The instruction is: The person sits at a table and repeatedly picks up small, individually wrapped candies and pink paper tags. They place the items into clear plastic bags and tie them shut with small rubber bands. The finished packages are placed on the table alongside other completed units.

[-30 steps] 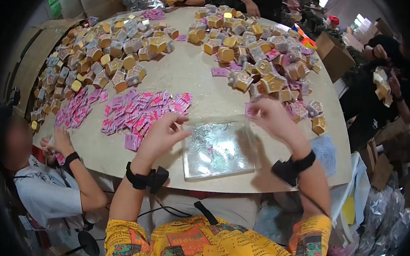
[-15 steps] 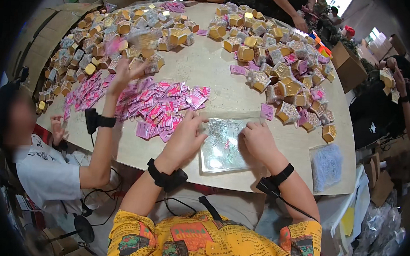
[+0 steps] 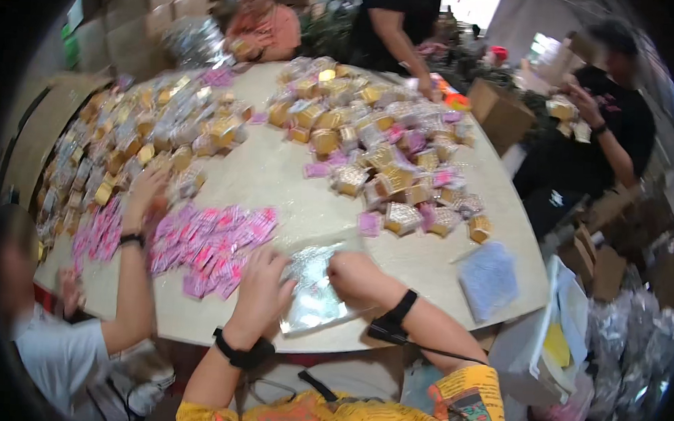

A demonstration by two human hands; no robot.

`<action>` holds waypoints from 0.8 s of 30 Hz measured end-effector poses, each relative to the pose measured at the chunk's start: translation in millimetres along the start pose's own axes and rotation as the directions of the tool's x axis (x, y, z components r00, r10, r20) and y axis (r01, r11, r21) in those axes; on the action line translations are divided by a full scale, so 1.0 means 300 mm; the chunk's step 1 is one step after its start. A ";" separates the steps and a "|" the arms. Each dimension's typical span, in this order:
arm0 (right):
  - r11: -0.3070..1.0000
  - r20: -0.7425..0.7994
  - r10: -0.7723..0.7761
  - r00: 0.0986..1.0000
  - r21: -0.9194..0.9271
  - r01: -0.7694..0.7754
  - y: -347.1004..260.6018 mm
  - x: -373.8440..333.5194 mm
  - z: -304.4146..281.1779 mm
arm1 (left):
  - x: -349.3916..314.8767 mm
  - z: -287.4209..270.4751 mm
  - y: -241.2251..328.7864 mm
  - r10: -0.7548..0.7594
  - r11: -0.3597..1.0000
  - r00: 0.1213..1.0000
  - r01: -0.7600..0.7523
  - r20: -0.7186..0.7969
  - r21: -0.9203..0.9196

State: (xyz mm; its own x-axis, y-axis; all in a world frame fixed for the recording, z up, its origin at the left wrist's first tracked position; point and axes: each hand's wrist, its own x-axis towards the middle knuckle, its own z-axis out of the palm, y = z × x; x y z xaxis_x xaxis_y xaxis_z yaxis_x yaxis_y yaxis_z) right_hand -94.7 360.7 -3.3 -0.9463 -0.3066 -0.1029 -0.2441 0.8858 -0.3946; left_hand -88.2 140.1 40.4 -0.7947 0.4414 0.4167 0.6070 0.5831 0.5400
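Observation:
In front of me on the table lies a flat, clear plastic bag (image 3: 301, 313) with fine thread-like strands and a tiny reddish bit on or in it. My left hand (image 3: 261, 284) rests at its left edge, beside the pink packets, thumb apart from the loosely bent fingers, and nothing shows in it. Over the bag's right part my right hand (image 3: 358, 279) has its fingers curled closed; whatever they may hold is hidden. A heap of small pink printed packets (image 3: 217, 242) spreads beyond my left hand. Motion blurs the picture.
Gold-based, plastic-wrapped house-shaped ornaments (image 3: 401, 214) pile up ahead, and more (image 3: 146, 151) lie at left. A pale blue bundle of threads (image 3: 490, 276) sits near the right edge, above a white bin (image 3: 524, 357). A co-worker's hand (image 3: 151, 189) reaches in at left; other people surround the table.
My view has tilted up and turned right, so the table appears shifted left. My right hand has closed further over the bag. The co-worker's raised hand at left has lowered toward the ornaments.

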 end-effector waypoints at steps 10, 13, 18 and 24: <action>0.974 -0.216 -0.178 0.960 0.098 0.203 -0.002 -0.053 -0.029 | 0.049 0.098 0.045 0.059 0.998 0.983 -0.055 0.172 -0.027; 0.986 -0.191 -0.115 0.975 0.100 0.136 -0.006 -0.069 -0.025 | 0.066 0.121 0.063 0.103 0.993 0.969 -0.113 0.226 0.028; 0.983 0.034 -0.177 0.984 -0.053 0.178 -0.030 -0.097 -0.064 | 0.061 0.078 0.084 0.067 0.981 0.876 -0.145 0.477 0.129; 0.965 -0.169 -0.198 0.966 0.138 0.222 0.018 -0.084 0.043 | 0.017 0.109 0.046 0.086 0.992 0.899 -0.115 0.430 0.043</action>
State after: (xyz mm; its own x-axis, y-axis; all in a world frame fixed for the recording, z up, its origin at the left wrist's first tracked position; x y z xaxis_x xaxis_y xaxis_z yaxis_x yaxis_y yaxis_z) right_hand -69.4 368.7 -14.7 -0.9012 -0.4124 0.1331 -0.4164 0.7390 -0.5296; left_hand -84.0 172.6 26.1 -0.6641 0.7401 0.1060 0.6936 0.5569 0.4570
